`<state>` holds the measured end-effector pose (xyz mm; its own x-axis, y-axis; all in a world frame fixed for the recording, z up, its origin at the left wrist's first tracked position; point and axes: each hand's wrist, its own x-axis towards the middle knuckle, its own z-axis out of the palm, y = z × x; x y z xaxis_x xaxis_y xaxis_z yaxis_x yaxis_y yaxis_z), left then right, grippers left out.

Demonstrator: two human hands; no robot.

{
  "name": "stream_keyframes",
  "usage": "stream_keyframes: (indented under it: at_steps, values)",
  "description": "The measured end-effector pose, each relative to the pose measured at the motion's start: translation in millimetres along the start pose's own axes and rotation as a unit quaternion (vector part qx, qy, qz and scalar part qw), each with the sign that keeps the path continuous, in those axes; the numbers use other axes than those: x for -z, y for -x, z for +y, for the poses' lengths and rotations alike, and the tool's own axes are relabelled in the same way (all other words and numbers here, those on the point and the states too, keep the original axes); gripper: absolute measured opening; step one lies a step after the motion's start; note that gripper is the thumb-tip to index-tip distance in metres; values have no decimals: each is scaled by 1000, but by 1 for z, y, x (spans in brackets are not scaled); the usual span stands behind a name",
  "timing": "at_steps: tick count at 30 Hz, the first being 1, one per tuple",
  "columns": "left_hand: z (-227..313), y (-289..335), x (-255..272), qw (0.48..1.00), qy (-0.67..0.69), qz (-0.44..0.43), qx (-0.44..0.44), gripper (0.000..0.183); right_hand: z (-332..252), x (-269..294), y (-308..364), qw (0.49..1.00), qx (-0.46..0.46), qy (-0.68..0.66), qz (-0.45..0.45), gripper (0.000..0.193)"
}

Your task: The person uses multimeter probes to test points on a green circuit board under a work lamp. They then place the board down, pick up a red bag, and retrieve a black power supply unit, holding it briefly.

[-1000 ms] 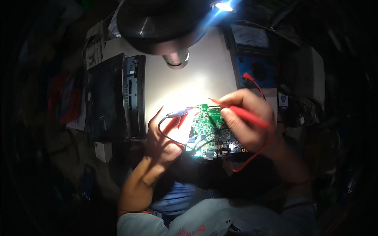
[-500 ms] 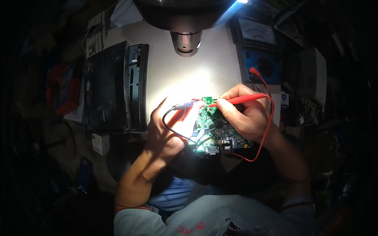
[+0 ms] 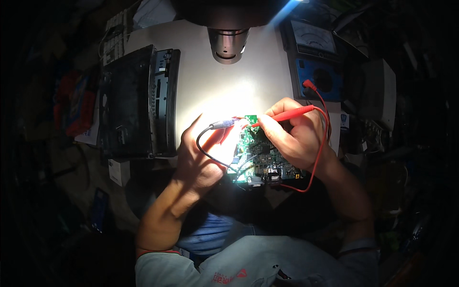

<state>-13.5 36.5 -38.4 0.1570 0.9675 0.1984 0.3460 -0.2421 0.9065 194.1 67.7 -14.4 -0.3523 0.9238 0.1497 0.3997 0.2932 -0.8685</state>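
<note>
A green circuit board (image 3: 263, 155) crowded with chips and connectors lies between my hands under bright light. My left hand (image 3: 203, 150) is closed round a dark test probe (image 3: 224, 124), whose black lead curves down over the board; glare washes out its fingertips. In my right hand (image 3: 294, 131) is a red test probe (image 3: 292, 114), pinched like a pen. Its tip points at the upper part of the board, close to the left fingers; whether it touches cannot be made out. The red lead (image 3: 319, 162) loops down past my right wrist.
An analog multimeter (image 3: 315, 62) with a blue lower panel stands at the far right, a red plug in it. Above the board hangs a metal lens barrel (image 3: 228, 47). An opened black device casing (image 3: 136, 103) lies at left, a white keyboard (image 3: 114, 38) behind it.
The red probe has tilted a little more upward at its rear end, and my right hand has shifted slightly. My left hand keeps its hold. The whole view has moved a little.
</note>
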Motion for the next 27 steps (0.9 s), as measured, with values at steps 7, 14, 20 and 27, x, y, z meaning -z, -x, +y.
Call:
stream_keyframes:
  at_steps: [7,14,20,27]
  values:
    - [2,1,-1,1000,5,-3,24,21,5,0,-3,1000,17,20,-11,12]
    - [1,0,0,1000,-10,-7,3,20,3,0,-3,1000,-14,4,-13,12]
    - [0,0,1,999,-36,-4,-22,20,0,0,-2,999,-38,11,-18,13]
    - [2,-2,0,999,-14,-13,-31,21,4,4,1,986,132,101,-16,8]
